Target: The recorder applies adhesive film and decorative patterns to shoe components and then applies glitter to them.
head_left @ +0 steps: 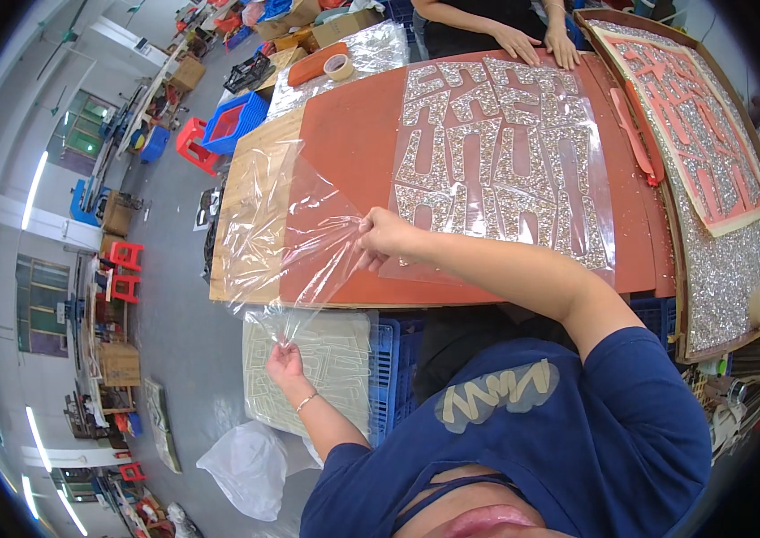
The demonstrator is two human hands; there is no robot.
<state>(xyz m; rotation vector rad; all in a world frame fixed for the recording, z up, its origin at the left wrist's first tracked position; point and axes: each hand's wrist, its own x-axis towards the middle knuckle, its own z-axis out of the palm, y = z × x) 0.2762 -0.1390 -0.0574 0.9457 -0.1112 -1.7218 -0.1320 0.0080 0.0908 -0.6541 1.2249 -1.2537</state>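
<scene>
A crinkled sheet of clear plastic film [259, 224] stretches between my hands, over the left end of the table. My left hand [286, 363], low and beyond the table's near edge, pinches one corner of it. Above the red table mat [344, 134], my right hand [384, 235] is closed on another edge of the film. To the right of that hand, a clear sheet bearing glittery silver-gold letter-like shapes [510, 170] lies flat on the mat, partly covered by my right forearm.
Across the table a co-worker's hands [537, 45] rest near the glittery sheet. A glitter-filled tray [721, 296] with a pink stencil [698, 134] stands at right, beside a red spatula-like tool [635, 139]. Below the table, pale cut-out sheets [308, 368] lie on a blue crate [389, 359].
</scene>
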